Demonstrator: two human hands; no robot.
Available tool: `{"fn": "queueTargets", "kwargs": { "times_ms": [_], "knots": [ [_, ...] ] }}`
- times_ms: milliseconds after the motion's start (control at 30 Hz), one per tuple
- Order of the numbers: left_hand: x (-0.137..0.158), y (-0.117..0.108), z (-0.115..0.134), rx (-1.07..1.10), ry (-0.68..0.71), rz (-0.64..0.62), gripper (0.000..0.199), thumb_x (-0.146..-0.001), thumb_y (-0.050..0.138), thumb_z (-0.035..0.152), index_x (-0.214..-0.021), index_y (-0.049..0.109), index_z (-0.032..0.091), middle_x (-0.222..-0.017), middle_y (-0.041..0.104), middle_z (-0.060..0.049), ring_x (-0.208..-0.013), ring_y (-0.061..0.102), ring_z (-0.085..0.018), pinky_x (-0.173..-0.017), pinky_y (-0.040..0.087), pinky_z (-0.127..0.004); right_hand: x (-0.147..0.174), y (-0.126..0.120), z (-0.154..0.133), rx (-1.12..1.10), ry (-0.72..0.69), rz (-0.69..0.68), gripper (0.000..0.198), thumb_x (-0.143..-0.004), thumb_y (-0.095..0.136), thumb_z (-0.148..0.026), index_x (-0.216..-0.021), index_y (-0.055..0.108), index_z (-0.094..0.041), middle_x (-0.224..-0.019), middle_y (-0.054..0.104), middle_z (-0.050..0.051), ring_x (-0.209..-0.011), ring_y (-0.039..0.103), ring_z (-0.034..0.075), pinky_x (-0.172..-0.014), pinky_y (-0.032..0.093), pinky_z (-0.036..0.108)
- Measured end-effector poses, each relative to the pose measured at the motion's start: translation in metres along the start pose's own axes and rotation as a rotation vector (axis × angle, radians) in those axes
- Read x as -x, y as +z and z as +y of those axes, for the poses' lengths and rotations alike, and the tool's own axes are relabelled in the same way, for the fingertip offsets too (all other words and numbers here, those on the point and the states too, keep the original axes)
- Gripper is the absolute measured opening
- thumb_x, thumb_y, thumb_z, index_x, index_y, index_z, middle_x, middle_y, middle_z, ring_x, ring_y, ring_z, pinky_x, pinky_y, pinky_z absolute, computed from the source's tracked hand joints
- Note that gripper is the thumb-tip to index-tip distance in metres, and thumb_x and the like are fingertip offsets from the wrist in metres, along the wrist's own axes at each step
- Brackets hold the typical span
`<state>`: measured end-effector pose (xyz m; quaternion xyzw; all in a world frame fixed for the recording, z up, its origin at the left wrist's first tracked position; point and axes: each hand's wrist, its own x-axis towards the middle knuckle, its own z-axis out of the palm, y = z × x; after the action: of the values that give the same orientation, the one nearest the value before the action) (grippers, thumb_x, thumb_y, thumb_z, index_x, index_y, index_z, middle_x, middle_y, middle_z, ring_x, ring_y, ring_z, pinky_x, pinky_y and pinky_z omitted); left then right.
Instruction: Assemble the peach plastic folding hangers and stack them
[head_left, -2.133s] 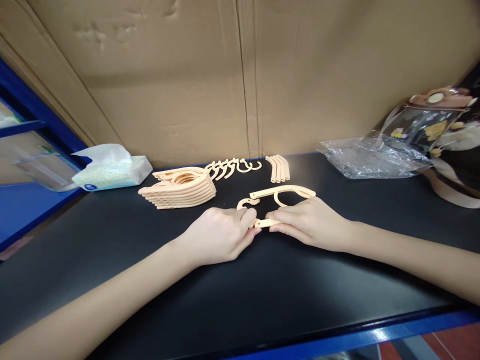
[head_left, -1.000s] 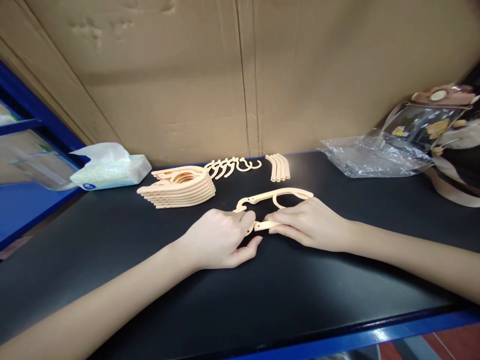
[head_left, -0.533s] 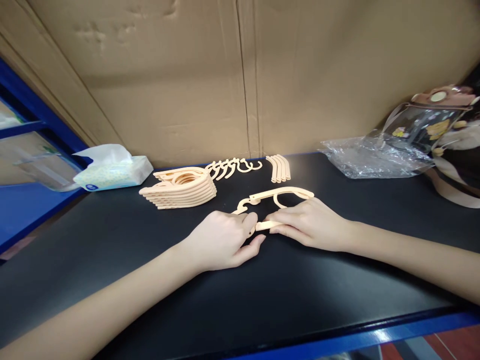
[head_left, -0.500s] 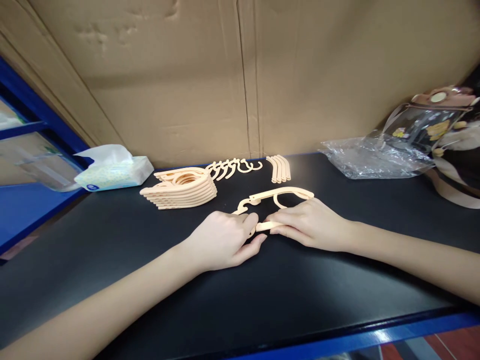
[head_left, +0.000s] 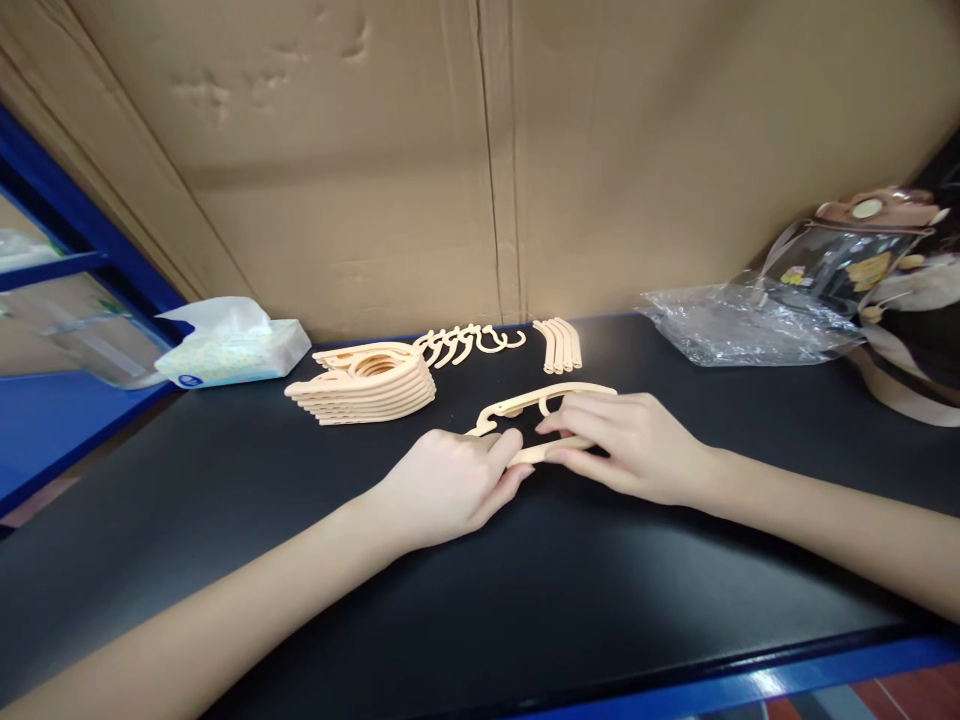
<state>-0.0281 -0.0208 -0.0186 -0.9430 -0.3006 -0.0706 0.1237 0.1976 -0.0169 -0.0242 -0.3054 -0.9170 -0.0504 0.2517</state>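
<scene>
A peach plastic folding hanger [head_left: 525, 405] lies on the black tabletop [head_left: 480, 600], and both hands grip it. My left hand [head_left: 442, 485] pinches its near left end, by the hook. My right hand [head_left: 630, 440] covers its right part, fingers over the upper arm and thumb under the lower bar. Behind lie a stack of folded hangers [head_left: 364, 385], a row of loose hooks [head_left: 469, 342] and a few curved bars [head_left: 559, 343].
A tissue pack [head_left: 229, 345] sits at the back left by a blue shelf frame. A crumpled clear plastic bag [head_left: 739, 325] and a clear pouch with cartoon prints [head_left: 862, 260] lie at the back right. A cardboard wall stands behind the table.
My right hand has slid up over the hanger's upper arm, folding it down toward the lower bar. The left hand keeps its pinch. The camera has tipped slightly.
</scene>
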Motion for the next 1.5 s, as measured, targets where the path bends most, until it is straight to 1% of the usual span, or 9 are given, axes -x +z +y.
{"fn": "queueTargets", "kwargs": {
  "times_ms": [200, 467, 700, 833, 967, 1067, 1167, 1333, 1500],
  "knots": [
    [0.0, -0.003, -0.004, -0.097, 0.046, 0.055, 0.026, -0.097, 0.03, 0.029, -0.077, 0.043, 0.018, -0.06, 0.057, 0.002, -0.048, 0.056, -0.013, -0.043, 0.028, -0.025, -0.002, -0.004, 0.015, 0.062, 0.149, 0.163, 0.028, -0.094, 0.043, -0.03, -0.084, 0.067, -0.02, -0.108, 0.063, 0.008, -0.1, 0.055, 0.021, -0.082, 0.045, 0.033],
    [0.0, -0.006, -0.007, -0.118, 0.131, 0.04, 0.026, -0.096, 0.029, 0.029, -0.075, 0.041, 0.019, -0.063, 0.057, 0.001, -0.049, 0.055, -0.013, -0.044, 0.031, -0.026, -0.003, 0.001, 0.025, -0.066, 0.218, -0.057, 0.034, -0.097, 0.036, -0.031, -0.086, 0.066, -0.019, -0.095, 0.064, 0.005, -0.09, 0.054, 0.019, -0.083, 0.042, 0.036],
    [0.0, -0.011, -0.011, -0.027, 0.196, -0.037, 0.007, -0.076, 0.037, 0.015, -0.072, 0.041, 0.019, -0.065, 0.053, -0.002, -0.057, 0.05, -0.017, -0.049, 0.036, -0.028, -0.004, 0.002, 0.025, -0.024, 0.22, -0.07, 0.028, -0.096, 0.041, -0.03, -0.092, 0.066, -0.02, -0.092, 0.062, 0.005, -0.088, 0.054, 0.019, -0.08, 0.042, 0.036],
    [-0.001, -0.013, -0.014, -0.024, 0.218, -0.033, 0.008, -0.076, 0.041, 0.014, -0.071, 0.044, 0.018, -0.07, 0.052, -0.004, -0.069, 0.049, -0.02, -0.058, 0.04, -0.03, -0.003, 0.003, 0.028, -0.004, 0.212, -0.064, 0.028, -0.095, 0.04, -0.029, -0.094, 0.066, -0.02, -0.092, 0.062, 0.006, -0.088, 0.055, 0.02, -0.08, 0.043, 0.036],
    [-0.001, -0.014, -0.015, 0.015, 0.198, -0.017, 0.011, -0.079, 0.042, 0.014, -0.076, 0.052, 0.016, -0.08, 0.057, -0.007, -0.078, 0.05, -0.023, -0.069, 0.044, -0.033, -0.002, 0.005, 0.034, -0.002, 0.214, -0.058, 0.027, -0.095, 0.039, -0.027, -0.101, 0.065, -0.021, -0.094, 0.063, 0.006, -0.091, 0.056, 0.021, -0.081, 0.045, 0.037],
    [-0.001, -0.011, -0.016, 0.048, 0.188, 0.038, 0.02, -0.08, 0.042, 0.01, -0.093, 0.058, 0.013, -0.106, 0.059, -0.011, -0.1, 0.049, -0.026, -0.087, 0.042, -0.039, -0.001, 0.007, 0.037, -0.011, 0.261, -0.05, 0.027, -0.095, 0.039, -0.026, -0.101, 0.065, -0.022, -0.096, 0.062, 0.006, -0.093, 0.057, 0.021, -0.081, 0.045, 0.036],
    [-0.001, -0.006, -0.016, 0.054, 0.13, 0.067, 0.028, -0.084, 0.039, 0.006, -0.103, 0.058, 0.015, -0.124, 0.052, -0.012, -0.113, 0.046, -0.026, -0.091, 0.042, -0.04, -0.001, 0.006, 0.038, -0.021, 0.333, -0.055, 0.028, -0.094, 0.038, -0.026, -0.1, 0.066, -0.023, -0.096, 0.061, 0.006, -0.091, 0.058, 0.02, -0.079, 0.046, 0.034],
    [0.0, 0.003, -0.018, 0.049, -0.002, 0.106, 0.033, -0.088, 0.038, 0.004, -0.107, 0.059, 0.019, -0.14, 0.04, -0.013, -0.107, 0.051, -0.023, -0.087, 0.048, -0.042, 0.0, 0.004, 0.039, -0.03, 0.386, -0.029, 0.028, -0.094, 0.039, -0.027, -0.1, 0.066, -0.024, -0.096, 0.061, 0.005, -0.085, 0.058, 0.019, -0.075, 0.046, 0.032],
    [0.0, 0.005, -0.017, 0.107, -0.045, 0.129, 0.033, -0.089, 0.034, 0.004, -0.11, 0.057, 0.015, -0.134, 0.046, -0.015, -0.107, 0.051, -0.023, -0.09, 0.048, -0.042, 0.0, 0.005, 0.04, 0.019, 0.428, 0.0, 0.024, -0.092, 0.043, -0.029, -0.101, 0.065, -0.024, -0.092, 0.06, 0.004, -0.078, 0.057, 0.018, -0.07, 0.044, 0.031]
  ]
}}
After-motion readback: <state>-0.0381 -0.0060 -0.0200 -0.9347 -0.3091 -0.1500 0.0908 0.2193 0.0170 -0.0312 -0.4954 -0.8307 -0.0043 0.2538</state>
